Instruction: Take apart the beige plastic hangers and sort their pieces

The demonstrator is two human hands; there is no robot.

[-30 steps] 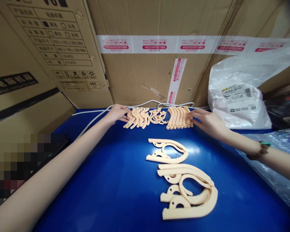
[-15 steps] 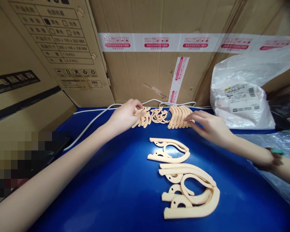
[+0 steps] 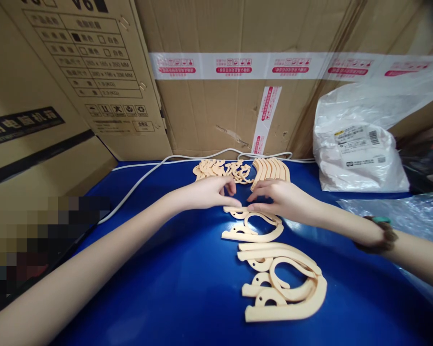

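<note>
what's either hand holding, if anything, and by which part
Neither the left hand nor the right hand visibly holds anything; whether they touch the farther folded hanger cannot be told.

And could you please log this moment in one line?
left hand: open, by farther folding hanger | right hand: opposite, same hanger | contact: unclear | beyond: curved hanger arms
</note>
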